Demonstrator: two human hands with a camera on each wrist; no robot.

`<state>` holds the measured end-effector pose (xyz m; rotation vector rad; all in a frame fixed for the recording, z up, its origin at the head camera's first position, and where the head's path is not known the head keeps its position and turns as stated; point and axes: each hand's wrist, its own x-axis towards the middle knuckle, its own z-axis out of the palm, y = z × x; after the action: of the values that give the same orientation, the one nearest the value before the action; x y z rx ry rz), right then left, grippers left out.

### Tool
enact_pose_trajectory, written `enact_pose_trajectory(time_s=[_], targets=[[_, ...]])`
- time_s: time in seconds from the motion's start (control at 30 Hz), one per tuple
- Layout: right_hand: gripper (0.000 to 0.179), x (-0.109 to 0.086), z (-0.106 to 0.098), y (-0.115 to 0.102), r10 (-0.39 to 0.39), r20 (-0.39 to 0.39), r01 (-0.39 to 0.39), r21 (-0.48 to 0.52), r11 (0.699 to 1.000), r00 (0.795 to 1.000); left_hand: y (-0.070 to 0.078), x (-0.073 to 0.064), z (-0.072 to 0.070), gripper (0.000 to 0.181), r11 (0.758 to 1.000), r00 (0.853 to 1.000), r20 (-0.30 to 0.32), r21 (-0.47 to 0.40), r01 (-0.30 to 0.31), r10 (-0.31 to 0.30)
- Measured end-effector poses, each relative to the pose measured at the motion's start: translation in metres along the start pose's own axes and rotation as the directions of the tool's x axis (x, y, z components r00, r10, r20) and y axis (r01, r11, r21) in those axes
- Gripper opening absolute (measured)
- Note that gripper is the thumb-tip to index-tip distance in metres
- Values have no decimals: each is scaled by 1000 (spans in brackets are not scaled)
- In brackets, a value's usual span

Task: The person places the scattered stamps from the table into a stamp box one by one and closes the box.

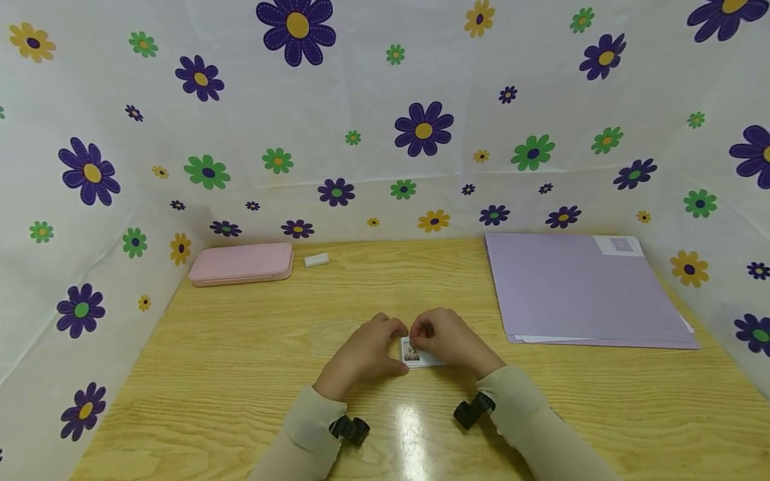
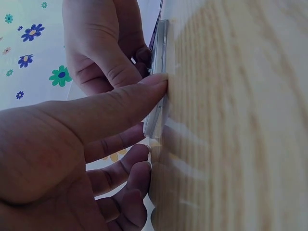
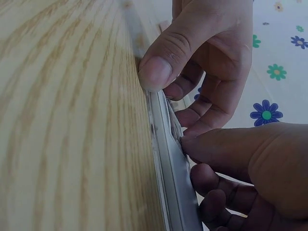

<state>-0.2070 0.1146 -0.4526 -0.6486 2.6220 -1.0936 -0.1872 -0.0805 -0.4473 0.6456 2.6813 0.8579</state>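
A thin white layered case (image 1: pixel 428 359) lies flat on the table between both hands, with a small printed picture (image 1: pixel 412 354) at its left end. My left hand (image 1: pixel 368 346) holds this end, thumb at the near edge and index finger at the far edge. Its other fingers curve loosely in the left wrist view. Over the picture, my right hand (image 1: pixel 450 337) has its thumb and forefinger brought together in a pinch. In the right wrist view the right thumb (image 3: pixel 216 147) presses at the top face of the case (image 3: pixel 168 163), seen edge-on. The right palm covers part of the case.
A clear sheet (image 1: pixel 327 337) lies on the table left of the left hand. Behind it are a pink pencil case (image 1: pixel 240 262) and a white eraser (image 1: pixel 316 260). Lilac folders (image 1: pixel 583 287) with papers lie at the right. A flowered cloth (image 1: pixel 361 87) hangs behind the table.
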Motion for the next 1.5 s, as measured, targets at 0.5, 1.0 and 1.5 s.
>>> enact_pose_trajectory(time_s=[0.5, 1.0, 1.5], targets=[[9, -1, -12, -3, -22, 8, 22, 20, 1000, 1000, 1, 0, 0, 55, 1000, 1000, 1, 3, 1, -1], [8, -3, -30, 7, 30, -123, -25, 49, 999, 992, 4, -2, 0, 53, 1000, 1000, -9, 19, -12, 12], [13, -5, -49, 29, 84, -193, -87, -10, 996, 978, 5, -1, 1, 53, 1000, 1000, -3, 22, 10, -10]])
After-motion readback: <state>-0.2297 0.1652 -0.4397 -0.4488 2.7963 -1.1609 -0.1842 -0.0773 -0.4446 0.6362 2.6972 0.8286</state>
